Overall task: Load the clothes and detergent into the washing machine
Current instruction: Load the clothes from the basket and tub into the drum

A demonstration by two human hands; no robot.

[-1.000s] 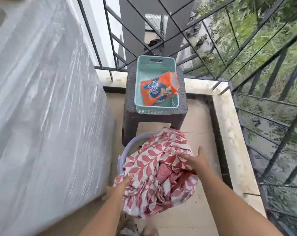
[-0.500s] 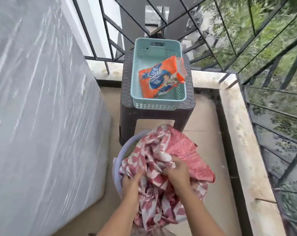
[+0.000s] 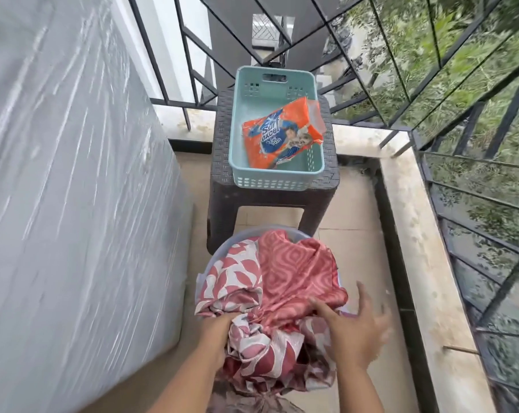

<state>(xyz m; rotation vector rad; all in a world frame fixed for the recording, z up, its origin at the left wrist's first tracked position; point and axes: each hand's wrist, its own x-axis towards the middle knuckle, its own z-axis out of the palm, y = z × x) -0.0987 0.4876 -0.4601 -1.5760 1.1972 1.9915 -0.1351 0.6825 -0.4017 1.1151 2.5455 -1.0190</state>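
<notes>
Head view showed my right hand [image 3: 356, 332] had released the clothes [image 3: 294, 278], fingers spread; left hand [image 3: 218, 327] stayed buried, grip unseen, so a regrasp seemed needed.

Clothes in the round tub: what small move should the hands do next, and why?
Probably close the right hand on the right side of the clothes. Its fingers are spread open there, while the left hand is buried in the cloth, so the pile is not yet held from both sides for lifting out of the tub to the covered washing machine.
</notes>
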